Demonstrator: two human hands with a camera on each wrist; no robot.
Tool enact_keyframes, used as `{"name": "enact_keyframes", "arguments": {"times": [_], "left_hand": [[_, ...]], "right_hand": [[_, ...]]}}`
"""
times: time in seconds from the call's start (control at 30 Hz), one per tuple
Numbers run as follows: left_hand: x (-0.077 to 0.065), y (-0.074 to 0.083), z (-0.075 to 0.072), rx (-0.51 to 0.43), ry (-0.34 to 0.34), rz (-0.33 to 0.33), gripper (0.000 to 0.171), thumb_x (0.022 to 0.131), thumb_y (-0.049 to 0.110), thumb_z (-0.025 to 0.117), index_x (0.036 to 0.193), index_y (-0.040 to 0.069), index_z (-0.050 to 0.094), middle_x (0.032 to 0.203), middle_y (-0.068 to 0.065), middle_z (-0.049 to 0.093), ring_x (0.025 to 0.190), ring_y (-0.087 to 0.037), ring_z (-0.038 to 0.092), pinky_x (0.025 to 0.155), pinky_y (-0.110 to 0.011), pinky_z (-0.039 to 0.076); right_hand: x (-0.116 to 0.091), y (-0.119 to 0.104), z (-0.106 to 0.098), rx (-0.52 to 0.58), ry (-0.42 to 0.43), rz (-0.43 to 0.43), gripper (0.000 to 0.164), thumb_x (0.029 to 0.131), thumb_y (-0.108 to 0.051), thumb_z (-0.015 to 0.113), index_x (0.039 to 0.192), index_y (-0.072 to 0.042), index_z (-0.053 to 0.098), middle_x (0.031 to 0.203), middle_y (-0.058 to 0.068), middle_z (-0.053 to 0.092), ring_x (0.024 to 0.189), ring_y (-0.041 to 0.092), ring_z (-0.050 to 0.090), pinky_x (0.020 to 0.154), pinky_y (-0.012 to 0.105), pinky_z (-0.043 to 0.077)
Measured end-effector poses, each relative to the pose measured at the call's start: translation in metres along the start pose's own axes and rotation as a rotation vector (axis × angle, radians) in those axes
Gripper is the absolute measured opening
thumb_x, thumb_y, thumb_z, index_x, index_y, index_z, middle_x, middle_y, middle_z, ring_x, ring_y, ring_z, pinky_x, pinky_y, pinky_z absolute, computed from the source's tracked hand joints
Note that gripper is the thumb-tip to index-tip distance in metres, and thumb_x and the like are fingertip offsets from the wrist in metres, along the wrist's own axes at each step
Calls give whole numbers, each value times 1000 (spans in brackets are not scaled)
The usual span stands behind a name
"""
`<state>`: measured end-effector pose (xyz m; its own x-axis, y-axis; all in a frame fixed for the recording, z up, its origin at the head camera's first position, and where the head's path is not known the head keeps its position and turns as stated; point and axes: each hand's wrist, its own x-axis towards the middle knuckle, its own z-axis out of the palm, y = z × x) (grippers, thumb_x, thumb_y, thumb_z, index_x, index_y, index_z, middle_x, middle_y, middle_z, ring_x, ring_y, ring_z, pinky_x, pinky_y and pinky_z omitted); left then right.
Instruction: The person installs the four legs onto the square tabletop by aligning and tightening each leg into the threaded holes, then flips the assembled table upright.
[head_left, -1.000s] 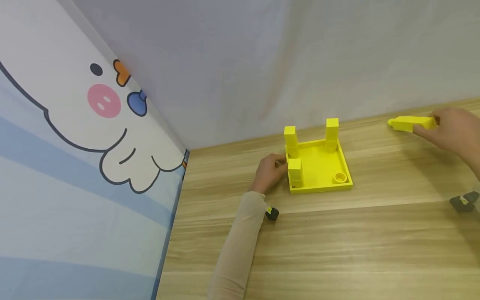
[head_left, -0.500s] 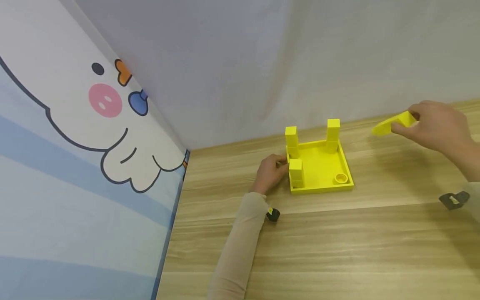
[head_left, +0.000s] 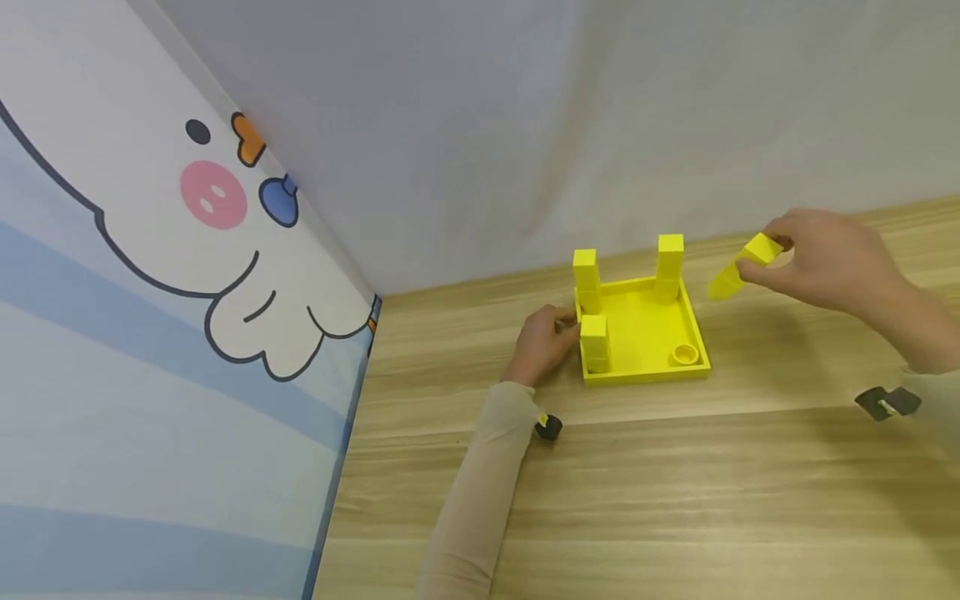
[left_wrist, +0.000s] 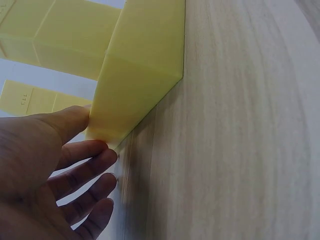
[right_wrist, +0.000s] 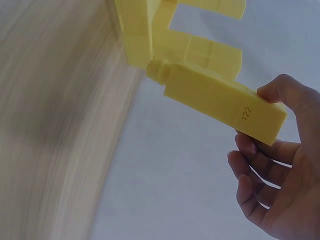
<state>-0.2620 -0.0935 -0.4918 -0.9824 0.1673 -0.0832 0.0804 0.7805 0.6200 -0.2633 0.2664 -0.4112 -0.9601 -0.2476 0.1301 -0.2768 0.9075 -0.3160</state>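
Observation:
A square yellow tray [head_left: 645, 333] with low walls lies on the wooden table. Upright square yellow posts stand in three of its corners: far left [head_left: 586, 279], far right [head_left: 669, 267] and near left [head_left: 596, 343]. A round socket [head_left: 684, 355] shows in the near right corner. At the tray's left wall, my left hand [head_left: 542, 343] pinches the edge with thumb and index finger; its other fingers are loosely bent. My right hand [head_left: 832, 258] pinches one end of another post [right_wrist: 225, 105], marked 122. This post is tilted, its round peg [right_wrist: 159, 71] pointing down toward the tray.
Behind the tray, a pale cloth wall [head_left: 465, 167] meets the table's [head_left: 637, 500] back edge. A panel with a cartoon print [head_left: 150, 333] borders the table on the left.
My right hand has carried its post leftward, closer to the tray, and swung the post from nearly level to slanting down. My left hand keeps its place at the tray wall.

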Motion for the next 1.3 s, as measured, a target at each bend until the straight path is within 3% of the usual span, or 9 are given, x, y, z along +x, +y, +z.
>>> {"name": "enact_keyframes", "arguments": {"times": [0.2, 0.43, 0.73, 1.3], "left_hand": [[3, -4, 4, 12, 20, -10, 31, 100, 28, 63, 124, 12, 74, 122, -6, 74, 109, -21, 69, 97, -37, 56], [4, -4, 6, 16, 21, 10, 28, 100, 26, 63, 120, 13, 76, 121, -6, 75, 108, -21, 69, 96, -38, 56], [7, -6, 7, 35, 31, 24, 26, 100, 26, 62, 117, 13, 77, 118, -6, 74, 107, -20, 67, 96, -38, 55], [6, -8, 8, 26, 33, 47, 23, 100, 26, 62, 112, 14, 78, 114, -5, 75, 102, -19, 68, 90, -35, 56]], "right_hand": [[3, -16, 2, 15, -29, -63, 45, 89, -47, 69, 100, -4, 68, 98, 16, 69, 73, 23, 56, 55, 33, 40], [0, -31, 3, 25, -31, -161, 48, 85, -43, 72, 113, -4, 70, 112, 16, 71, 84, 26, 62, 62, 39, 47], [-3, -47, 6, 4, -60, -243, 36, 82, -39, 75, 104, -9, 73, 107, 8, 72, 88, 24, 64, 65, 38, 50], [-6, -55, 17, -29, -123, -338, 45, 81, -40, 78, 112, -9, 73, 105, 4, 70, 89, 20, 64, 74, 43, 55]]}}
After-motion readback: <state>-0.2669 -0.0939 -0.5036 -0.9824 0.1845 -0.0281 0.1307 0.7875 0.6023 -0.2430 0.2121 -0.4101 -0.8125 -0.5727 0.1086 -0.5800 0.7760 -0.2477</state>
